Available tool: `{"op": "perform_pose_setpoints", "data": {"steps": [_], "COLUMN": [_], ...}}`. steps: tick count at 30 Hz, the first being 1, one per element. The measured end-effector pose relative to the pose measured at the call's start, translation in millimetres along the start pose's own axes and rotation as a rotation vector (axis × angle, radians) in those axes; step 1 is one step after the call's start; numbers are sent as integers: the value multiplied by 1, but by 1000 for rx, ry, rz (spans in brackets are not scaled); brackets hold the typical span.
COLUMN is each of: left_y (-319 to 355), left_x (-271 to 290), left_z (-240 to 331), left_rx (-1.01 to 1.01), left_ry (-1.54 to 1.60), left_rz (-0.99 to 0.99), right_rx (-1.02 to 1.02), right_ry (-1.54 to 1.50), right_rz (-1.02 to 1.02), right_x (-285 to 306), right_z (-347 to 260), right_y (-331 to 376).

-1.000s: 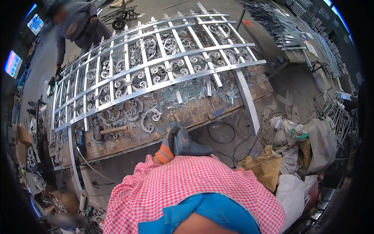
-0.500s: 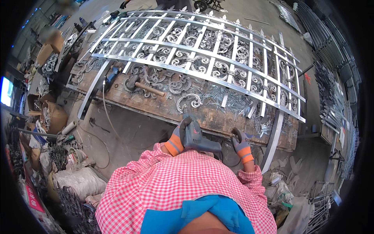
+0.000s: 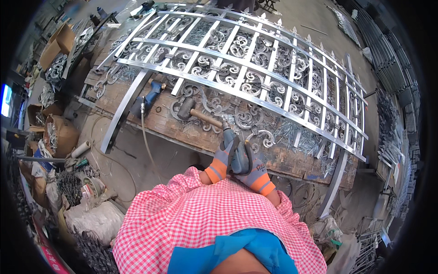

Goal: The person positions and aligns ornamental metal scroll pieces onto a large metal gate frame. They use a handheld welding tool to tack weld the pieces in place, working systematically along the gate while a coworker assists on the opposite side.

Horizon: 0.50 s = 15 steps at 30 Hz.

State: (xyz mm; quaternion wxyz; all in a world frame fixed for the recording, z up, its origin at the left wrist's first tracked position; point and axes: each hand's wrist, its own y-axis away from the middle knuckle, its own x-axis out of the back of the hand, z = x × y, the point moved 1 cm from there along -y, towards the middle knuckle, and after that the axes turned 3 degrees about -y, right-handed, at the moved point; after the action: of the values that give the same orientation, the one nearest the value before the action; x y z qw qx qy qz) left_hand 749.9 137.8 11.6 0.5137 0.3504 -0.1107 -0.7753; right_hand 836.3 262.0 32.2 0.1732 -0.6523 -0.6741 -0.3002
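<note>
Left grip [image 3: 223,159]: wrapped around the power drill [image 3: 240,156].
Right grip [image 3: 258,174]: closed on the power drill's other side.
Mallet [image 3: 187,110]: laid on the wooden tabletop [image 3: 157,122], handle pointed drillward.

To my left, far: one open cardboard box [image 3: 57,45]; beyond it, one dark bottle [image 3: 101,12]. Left, nearer: one brown carton [image 3: 63,136], crumpled; one white roll [image 3: 81,150] beside it, lying aslant. Left edge: one lit screen [image 3: 6,107]. Near left, on the floor [image 3: 102,171]: one pale sack [image 3: 93,219], bulging; one heap of dark metal pieces [image 3: 93,253] next to it. On the bench [image 3: 296,163] before me: one mallet [image 3: 200,115], wooden handle, dark head, lying down; one blue tool [image 3: 154,93], with a hose [image 3: 144,125] hanging past the near edge. To my right, far: stacked long metal bars [image 3: 392,57]. Near right: thin rods [image 3: 365,246], loose.
</note>
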Motion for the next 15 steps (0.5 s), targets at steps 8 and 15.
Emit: {"op": "perform_pose_setpoints", "data": {"steps": [8, 15], "left_y": [-46, -103], "left_x": [29, 64], "left_z": [78, 153], "left_rx": [-326, -485], "left_ry": [-630, -876], "left_rz": [-291, -402], "right_rx": [138, -120], "right_ry": [-37, -691], "right_rz": [401, 426], "right_x": [9, 47], "right_z": [-62, -33], "right_y": [-42, -46]}}
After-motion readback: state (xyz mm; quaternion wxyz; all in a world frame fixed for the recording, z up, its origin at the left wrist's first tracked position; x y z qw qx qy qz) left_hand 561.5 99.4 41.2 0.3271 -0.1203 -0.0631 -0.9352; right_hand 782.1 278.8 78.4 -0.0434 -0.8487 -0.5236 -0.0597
